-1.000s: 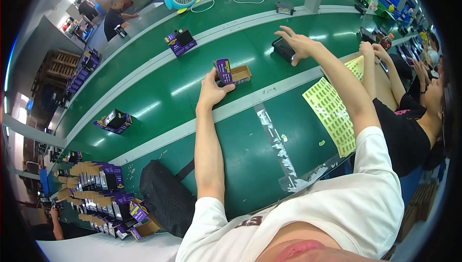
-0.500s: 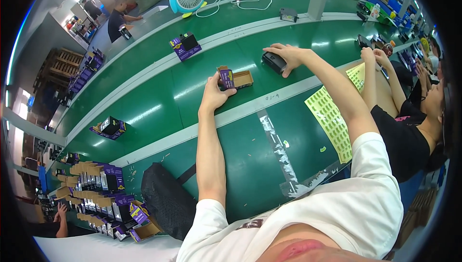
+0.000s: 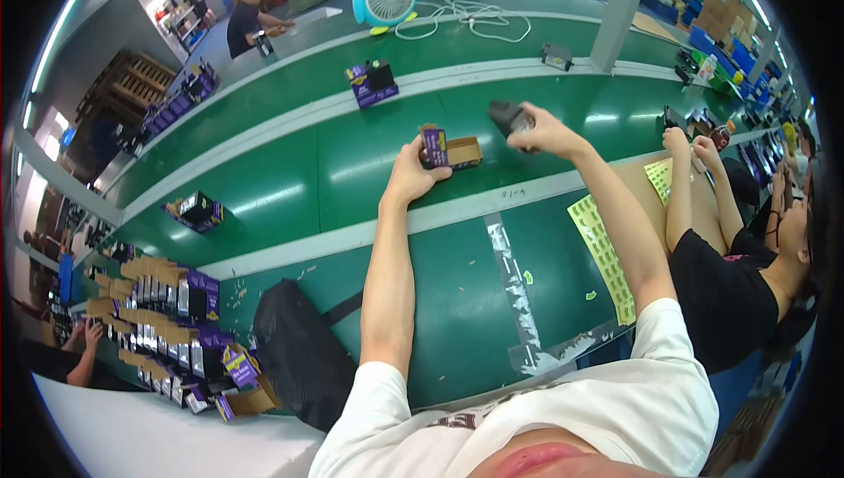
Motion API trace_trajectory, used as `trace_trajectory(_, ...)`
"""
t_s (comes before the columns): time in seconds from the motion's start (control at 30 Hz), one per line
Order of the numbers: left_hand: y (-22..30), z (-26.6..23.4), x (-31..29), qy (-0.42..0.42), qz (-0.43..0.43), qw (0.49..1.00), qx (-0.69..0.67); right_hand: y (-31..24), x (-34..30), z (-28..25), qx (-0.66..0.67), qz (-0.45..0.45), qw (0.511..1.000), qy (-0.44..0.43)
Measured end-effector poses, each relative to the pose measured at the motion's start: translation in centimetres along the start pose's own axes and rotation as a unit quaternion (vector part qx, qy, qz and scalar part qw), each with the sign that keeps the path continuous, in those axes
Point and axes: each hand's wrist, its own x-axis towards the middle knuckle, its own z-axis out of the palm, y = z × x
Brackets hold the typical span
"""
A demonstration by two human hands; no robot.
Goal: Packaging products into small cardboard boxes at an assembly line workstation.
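My left hand (image 3: 412, 176) is closed around the near end of a small purple cardboard box (image 3: 435, 146) on the green belt. The box's brown inside (image 3: 464, 153) shows, open, on its right. To the right of it and over the belt, my right hand (image 3: 549, 133) grips a black block-shaped device (image 3: 507, 115) by its right end. Device and fingertips are slightly blurred, so its details cannot be made out.
A purple box with a black device (image 3: 373, 83) stands on the far ledge, another box (image 3: 195, 211) on the belt at left. Several packed boxes (image 3: 167, 320) and a black bag (image 3: 299, 355) lie at lower left. A yellow sticker sheet (image 3: 602, 254) and a co-worker (image 3: 725, 276) are at right.
My right hand has picked the black device up off the belt and tilted it, drawing it slightly nearer. My left hand keeps its hold on the purple box. The whole view has shifted.
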Motion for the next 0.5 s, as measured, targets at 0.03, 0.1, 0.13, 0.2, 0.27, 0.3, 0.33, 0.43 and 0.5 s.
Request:
trace_trajectory(0.03, 0.6, -0.1, 0.1, -0.016, -0.002, 1.000, -0.011, -0.3, -0.2, 0.0, 0.152, -0.027, 0.988, -0.009)
trace_trajectory(0.1, 1.0, 0.0, 0.0, -0.047, -0.007, 0.998, -0.032, -0.7, -0.8, 0.4, 0.443, -0.071, 0.893, -0.020)
trace_trajectory(0.13, 0.7, -0.2, 0.5, -0.045, -0.006, 0.998, -0.031, -1.2, -0.6, 0.5, 0.443, -0.074, 0.893, -0.021)
trace_trajectory(0.2, -0.6, -0.4, 0.9, -0.044, 0.009, 0.999, -0.021, -2.2, -0.4, 1.6, 0.441, -0.103, 0.891, -0.044)
trace_trajectory(0.27, -2.3, -0.9, 0.7, -0.040, 0.017, 0.999, -0.009, -2.8, 0.0, 3.0, 0.441, -0.129, 0.885, -0.074)
trace_trajectory(0.3, -2.5, -0.8, 0.1, -0.037, 0.006, 0.999, -0.011, -2.5, -0.1, 3.7, 0.444, -0.122, 0.884, -0.082)
trace_trajectory(0.33, -2.6, -0.7, -0.4, -0.042, 0.002, 0.999, -0.002, -2.2, -0.2, 4.2, 0.433, -0.109, 0.892, -0.069)
trace_trajectory(0.43, -1.1, -1.6, 0.3, -0.033, 0.008, 0.999, 0.033, -2.1, 1.9, 4.4, 0.388, -0.098, 0.916, -0.035)
trace_trajectory(0.5, -0.4, -1.8, 0.2, -0.017, -0.006, 1.000, -0.004, -2.6, 2.6, 4.5, 0.390, -0.102, 0.915, -0.036)
